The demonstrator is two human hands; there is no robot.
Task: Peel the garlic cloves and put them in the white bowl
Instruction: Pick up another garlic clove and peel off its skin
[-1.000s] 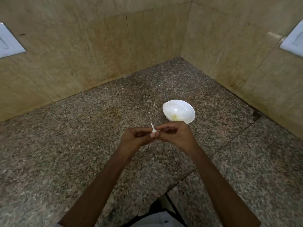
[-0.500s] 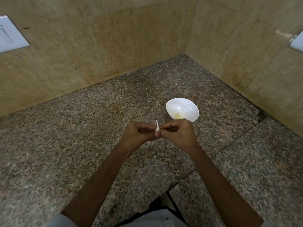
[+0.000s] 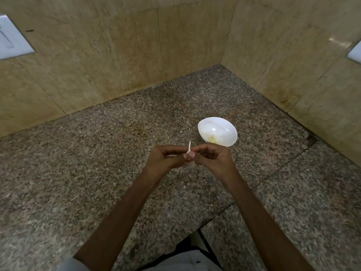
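edges: granite counter (image 3: 93, 157) ends at two tiled walls (image 3: 117, 55) that meet in a corner at back right. The front edge steps in around the person's body at bottom centre. A diagonal seam (image 3: 273, 174) crosses the slab on the right.
open room: bare counter lies left of the hands and between them and the back wall. The white bowl (image 3: 221, 125) stands apart from both walls.
materials: counter is speckled grey-brown polished stone. Walls are beige veined tile, stained near the base. Bowl is glossy, smooth and oval in this view, with pale yellow pieces (image 3: 212, 138) at its near side, too small to tell apart.
left hand (image 3: 166, 160): fingers curled, thumb and fingertips pinching the garlic clove (image 3: 189, 149).
right hand (image 3: 214, 159): fingers curled, pinching the same clove from the other side.
clove: held in the air between both sets of fingertips, just short of the bowl's near rim and outside it. A thin white tip sticks up; the body is mostly hidden by fingers.
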